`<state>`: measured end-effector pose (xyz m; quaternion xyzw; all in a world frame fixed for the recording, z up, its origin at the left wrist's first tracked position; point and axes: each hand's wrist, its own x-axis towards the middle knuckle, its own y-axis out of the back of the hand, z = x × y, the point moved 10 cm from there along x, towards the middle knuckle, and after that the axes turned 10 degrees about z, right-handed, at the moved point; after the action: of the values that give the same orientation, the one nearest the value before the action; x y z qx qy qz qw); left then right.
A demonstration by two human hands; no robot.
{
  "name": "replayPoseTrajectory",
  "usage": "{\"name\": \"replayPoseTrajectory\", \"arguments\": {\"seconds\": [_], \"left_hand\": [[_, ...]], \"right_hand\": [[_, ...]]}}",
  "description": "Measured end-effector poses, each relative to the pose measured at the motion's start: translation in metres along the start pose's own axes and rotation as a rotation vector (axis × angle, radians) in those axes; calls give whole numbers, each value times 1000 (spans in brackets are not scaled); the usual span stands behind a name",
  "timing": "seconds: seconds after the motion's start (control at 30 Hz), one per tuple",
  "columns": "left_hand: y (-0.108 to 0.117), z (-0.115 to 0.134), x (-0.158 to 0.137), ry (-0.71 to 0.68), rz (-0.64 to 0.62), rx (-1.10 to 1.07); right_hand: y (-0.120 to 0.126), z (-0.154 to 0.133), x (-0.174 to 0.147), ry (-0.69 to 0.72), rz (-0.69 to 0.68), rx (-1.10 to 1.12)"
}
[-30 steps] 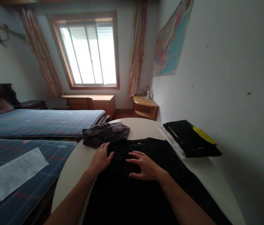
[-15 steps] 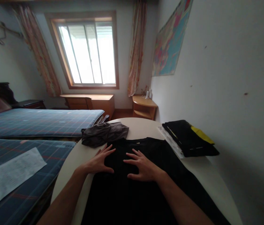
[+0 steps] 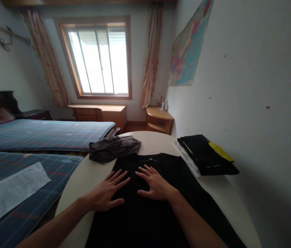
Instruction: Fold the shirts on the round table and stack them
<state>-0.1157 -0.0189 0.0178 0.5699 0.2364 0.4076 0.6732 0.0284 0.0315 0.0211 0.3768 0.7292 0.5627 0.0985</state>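
Note:
A black shirt (image 3: 145, 220) lies spread over the round white table (image 3: 70, 199), its collar and small label toward the far side. My left hand (image 3: 107, 193) rests on the shirt's left part with fingers spread. Flat on the upper middle of the shirt is my right hand (image 3: 154, 184), fingers also stretched out. Neither hand grips anything. Beyond my left hand sits a crumpled grey-brown cloth (image 3: 114, 148). A folded stack of black clothing (image 3: 202, 155) with a yellow patch lies to the right, on top of something white.
Left of the table stand beds with blue plaid mattresses (image 3: 44, 134); a white sheet of paper (image 3: 17, 189) lies on the nearer one. A wooden desk (image 3: 111, 110) is under the window, and a corner shelf (image 3: 159, 113) stands beyond the table. The wall (image 3: 251, 137) borders the right side.
My left hand has slid toward me and slightly left over the shirt, fingers still spread. My right hand has shifted only a little, staying flat. The camera view has tilted slightly.

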Motion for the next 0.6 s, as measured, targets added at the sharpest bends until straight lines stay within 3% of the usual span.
{"name": "replayPoseTrajectory", "arguments": {"seconds": [0.2,0.3,0.47,0.6], "left_hand": [[4,-49,22,295,214,108],[-6,-60,30,397,207,205],[-12,-78,19,436,149,269],[-2,-103,6,442,116,343]], "right_hand": [[-8,-8,5,-15,-30,26],[2,-5,4,-20,-26,96],[58,45,-22,-219,197,51],[71,85,-60,-363,142,-22]]}}
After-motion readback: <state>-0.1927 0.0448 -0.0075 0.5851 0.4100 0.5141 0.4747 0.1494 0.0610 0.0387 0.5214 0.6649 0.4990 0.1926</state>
